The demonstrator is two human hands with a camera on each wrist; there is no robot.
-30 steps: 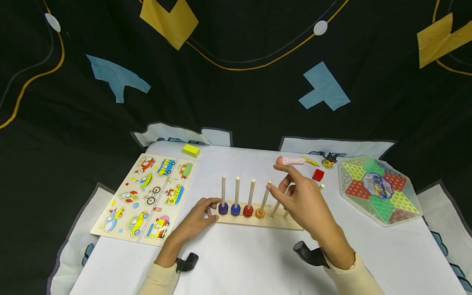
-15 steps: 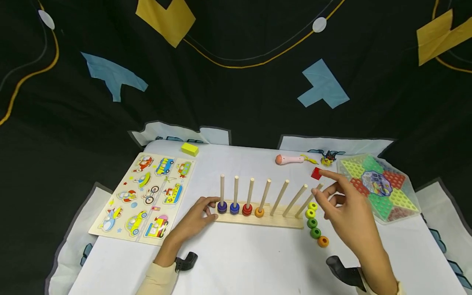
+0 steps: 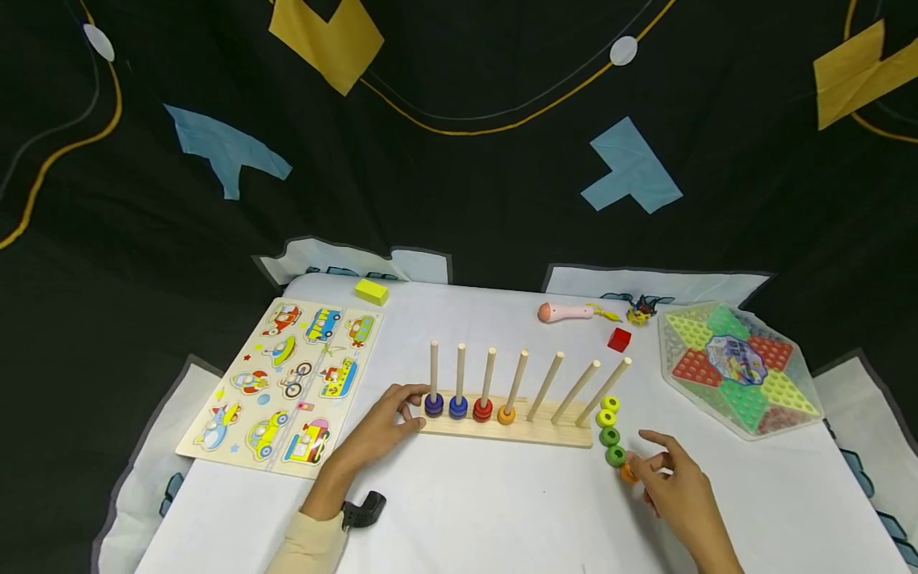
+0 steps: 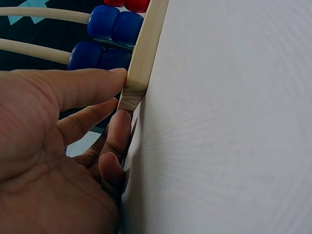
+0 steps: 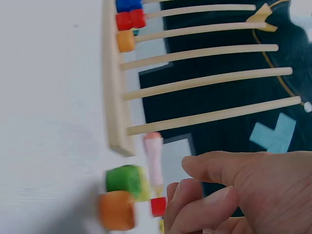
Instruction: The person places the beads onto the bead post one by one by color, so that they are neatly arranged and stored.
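A wooden peg board [image 3: 512,430] stands mid-table in the head view, its upright pegs in one row. From the left, pegs carry purple beads [image 3: 433,406], blue beads [image 3: 458,407], red beads [image 3: 483,411] and a single orange bead [image 3: 506,415]; the three pegs at the right are bare. My left hand [image 3: 383,422] holds the board's left end between thumb and fingers. Beyond the right end lie yellow beads [image 3: 606,418], green beads [image 3: 615,456] and a loose orange bead [image 3: 628,473]. My right hand [image 3: 677,490] is right beside that orange bead [image 5: 117,210], fingers loosely bent, holding nothing.
At the left lies a picture puzzle board [image 3: 287,383], with a yellow block [image 3: 371,292] behind it. A pink toy microphone-like stick [image 3: 565,312], a small figure [image 3: 641,310] and a red cube [image 3: 619,340] sit at the back right, near a hexagonal checkers box [image 3: 739,371].
From over the orange peg, my right hand has moved right, then down and toward me to the loose orange bead. The left hand keeps its place on the board.
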